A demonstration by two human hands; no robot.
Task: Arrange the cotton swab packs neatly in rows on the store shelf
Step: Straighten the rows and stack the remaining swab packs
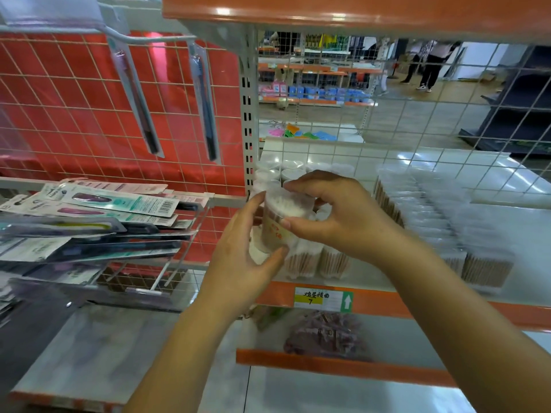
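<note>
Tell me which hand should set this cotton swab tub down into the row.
Probably the right hand: it grips the tub around its lid from above, nearest the standing tubs. The left hand only cups its side.

Held swab tub (278, 225): label print blurred, lower body hidden behind left hand (241, 254). Tubs behind (290, 171) partly blocked by right hand (337, 216). Flat clear packs at right (441, 216) motion-blurred, count unreadable. Price tag (323, 298) text too small. Lower-shelf bag (323, 338) blurred, contents unclear.
</note>
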